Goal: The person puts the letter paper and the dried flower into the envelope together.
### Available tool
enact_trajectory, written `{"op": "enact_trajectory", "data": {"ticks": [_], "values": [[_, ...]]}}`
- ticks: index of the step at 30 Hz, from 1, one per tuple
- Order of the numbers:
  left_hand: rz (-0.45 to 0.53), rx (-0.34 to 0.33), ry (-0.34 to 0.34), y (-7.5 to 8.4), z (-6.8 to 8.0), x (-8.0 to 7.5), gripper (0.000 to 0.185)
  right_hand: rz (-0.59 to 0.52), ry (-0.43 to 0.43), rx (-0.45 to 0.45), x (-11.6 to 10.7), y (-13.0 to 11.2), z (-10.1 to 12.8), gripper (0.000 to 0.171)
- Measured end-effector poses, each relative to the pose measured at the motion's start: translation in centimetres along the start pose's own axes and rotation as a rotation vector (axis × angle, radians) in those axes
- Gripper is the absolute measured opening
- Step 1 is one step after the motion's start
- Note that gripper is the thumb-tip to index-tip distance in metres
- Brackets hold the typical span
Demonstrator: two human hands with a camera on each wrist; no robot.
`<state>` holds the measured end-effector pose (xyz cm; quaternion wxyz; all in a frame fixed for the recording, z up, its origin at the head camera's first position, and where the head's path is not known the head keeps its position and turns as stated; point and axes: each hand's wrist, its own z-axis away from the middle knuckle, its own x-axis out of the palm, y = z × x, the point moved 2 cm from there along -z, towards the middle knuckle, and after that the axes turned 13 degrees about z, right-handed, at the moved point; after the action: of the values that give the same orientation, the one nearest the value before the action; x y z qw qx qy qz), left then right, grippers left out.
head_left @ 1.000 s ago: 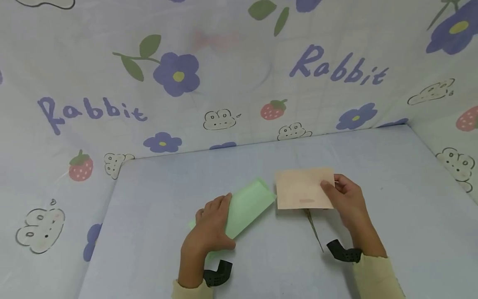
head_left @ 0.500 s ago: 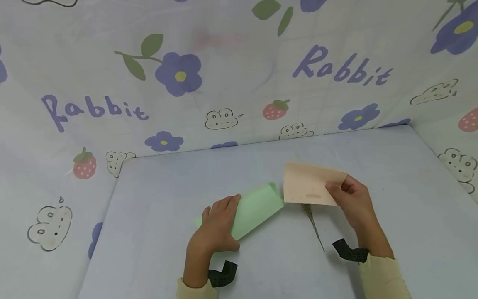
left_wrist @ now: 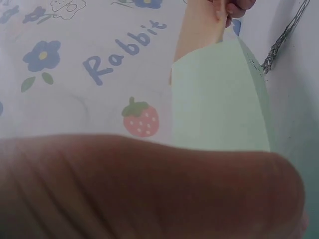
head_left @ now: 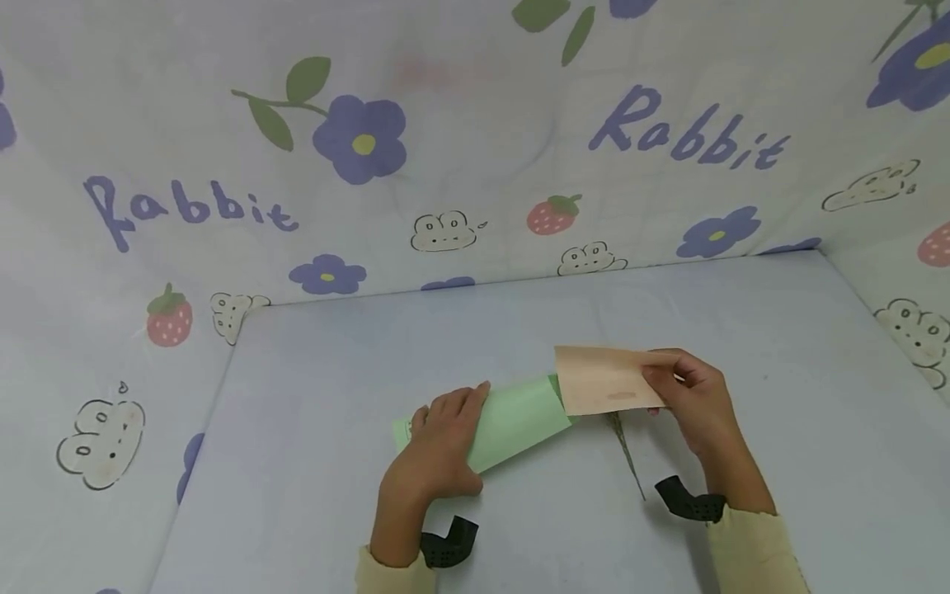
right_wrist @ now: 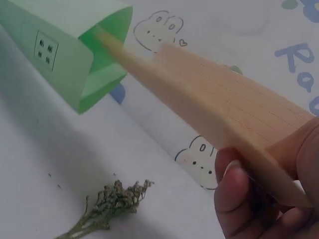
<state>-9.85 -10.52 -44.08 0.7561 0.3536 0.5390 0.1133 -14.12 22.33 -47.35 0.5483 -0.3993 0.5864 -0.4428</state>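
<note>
Grip: your right hand pinches the peach card at its right end, thumb on the near face, fingers behind; no slack shows. Your left hand grips the green envelope from above, fingers across its top and thumb at the near edge, spread only as wide as the paper.

Change, against half a second ago: you have lowered the card's upper edge, and its left end now overlaps the envelope's right end, where the two only met before. The envelope has turned flatter across the table. Meaning, as judged: card and envelope are now engaged at the mouth, with one corner apparently just inside. The lined leaf stands apart and seems to stay outside, so the fold may catch on the rim; how deep the corner sits you cannot tell.

Materials: the card is matte, folded stock, stiff enough to hold flat from one end, with fine dotted rules on the inner face. The envelope is thin, smooth paper, bowed into an angular tube with crisp edges, a small printed box near its mouth. Below the card lies a dried sprig: crumbly, knobbly head, thin stem, a few loose specks beside it.
</note>
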Motion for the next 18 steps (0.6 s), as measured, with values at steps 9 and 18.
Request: {"op": "enact_trajectory", "data": {"ticks": [9,18], "values": [[0.013,-0.011,-0.001,0.14,0.02,0.09,0.115,0.209,-0.018,-0.075,-0.21,-0.30,0.09,0.026],[-0.026,0.001,0.016,0.24,-0.28,0.60,0.115,0.295,-0.113,0.025,-0.39,-0.52,0.34,0.039]]}}
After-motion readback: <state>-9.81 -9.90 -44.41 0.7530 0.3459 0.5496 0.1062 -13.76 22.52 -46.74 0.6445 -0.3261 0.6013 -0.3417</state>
